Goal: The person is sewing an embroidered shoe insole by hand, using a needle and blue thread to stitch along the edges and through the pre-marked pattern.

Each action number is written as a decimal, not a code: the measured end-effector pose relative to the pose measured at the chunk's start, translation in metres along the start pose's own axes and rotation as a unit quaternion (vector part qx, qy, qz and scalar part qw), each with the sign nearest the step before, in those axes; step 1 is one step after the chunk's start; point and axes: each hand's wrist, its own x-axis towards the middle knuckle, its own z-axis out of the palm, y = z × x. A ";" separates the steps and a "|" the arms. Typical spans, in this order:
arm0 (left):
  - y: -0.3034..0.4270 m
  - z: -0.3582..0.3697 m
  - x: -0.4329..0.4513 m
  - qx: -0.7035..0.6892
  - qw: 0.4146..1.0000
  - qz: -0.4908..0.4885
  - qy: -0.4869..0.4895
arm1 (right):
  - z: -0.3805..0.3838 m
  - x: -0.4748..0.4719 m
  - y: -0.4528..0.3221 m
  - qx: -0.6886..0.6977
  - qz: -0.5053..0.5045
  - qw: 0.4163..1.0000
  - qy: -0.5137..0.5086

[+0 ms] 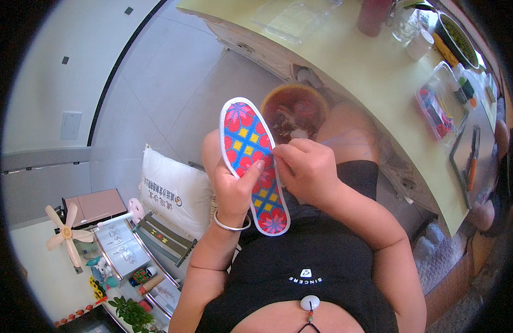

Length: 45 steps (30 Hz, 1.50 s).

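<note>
An embroidered insole (250, 143) with a white border carries red flowers, yellow squares and blue lines. My left hand (235, 189) grips it from the left, its thumb lying across the patterned face and its fingers hidden underneath. At the insole's right edge, my right hand (308, 168) has its thumb and forefinger pinched together, touching or almost touching the white border. Whatever may be between those fingertips is too small to see. Thin blue lines, possibly thread (344, 142), cross my bare thigh beside that hand. The insole is held tilted above my lap.
On the right, a table (348, 54) bears a clear plastic box (441, 102) of colored thread, orange-handled scissors (473, 162), a white cup (420, 43) and a drinking glass (405, 29). A round tub (296, 110) stands below. Left are a white cushion (177, 191) and a fan (67, 233).
</note>
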 end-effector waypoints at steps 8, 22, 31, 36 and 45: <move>0.005 0.010 -0.002 0.096 0.988 0.117 0.009 | 0.000 0.003 -0.005 -0.062 -0.022 0.997 -0.050; -0.009 0.009 0.001 0.181 0.945 0.271 0.009 | -0.006 -0.001 -0.001 -0.001 -0.004 1.000 0.015; 0.004 -0.015 0.015 0.007 0.976 0.149 -0.159 | -0.015 0.006 0.017 0.567 0.419 0.695 -0.141; -0.002 -0.014 0.021 0.014 0.955 0.198 -0.222 | -0.005 -0.003 0.017 0.645 0.426 0.629 -0.083; -0.007 -0.056 0.032 -0.321 0.944 -0.022 -0.076 | -0.094 0.008 0.096 0.800 0.234 0.533 0.145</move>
